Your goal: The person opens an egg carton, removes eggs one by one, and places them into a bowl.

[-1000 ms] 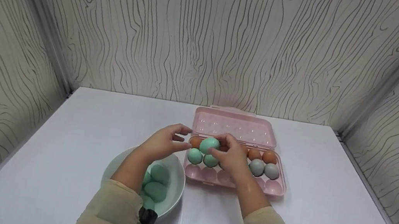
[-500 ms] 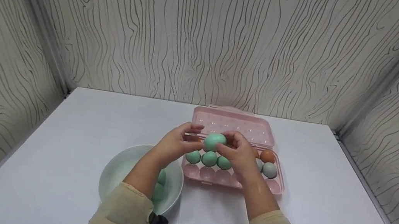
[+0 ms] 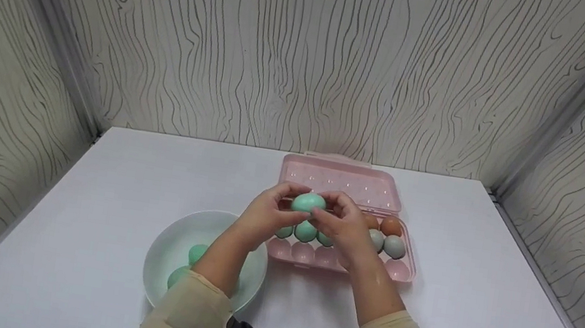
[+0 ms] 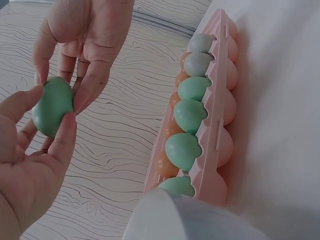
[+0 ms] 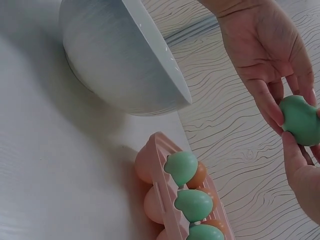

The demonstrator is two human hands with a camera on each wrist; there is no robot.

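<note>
Both hands meet above the pink egg carton (image 3: 302, 254) and hold one green egg (image 3: 309, 202) between them. My left hand (image 3: 265, 214) pinches its left end, thumb below and fingers above. From the other side my right hand (image 3: 346, 226) grips it with thumb and fingertips. The left wrist view shows the same egg (image 4: 52, 107) with fingertips of both hands on it. Inside the carton, brown eggs (image 3: 391, 225) line the back row; green eggs (image 3: 306, 231) and grey eggs (image 3: 394, 247) fill the middle row. The front-row cups hold no eggs. My hands hide part of the rows.
A white bowl (image 3: 168, 232) with several green eggs (image 3: 198, 254) stands left of the carton, partly under my left forearm. The carton's pink lid (image 3: 338, 182) lies open toward the patterned back wall (image 3: 307, 57). The white table (image 3: 482, 282) extends to the right.
My left hand has moved right, from apart from the egg to gripping it. The egg, held by my right hand throughout, has risen slightly and turned more sideways.
</note>
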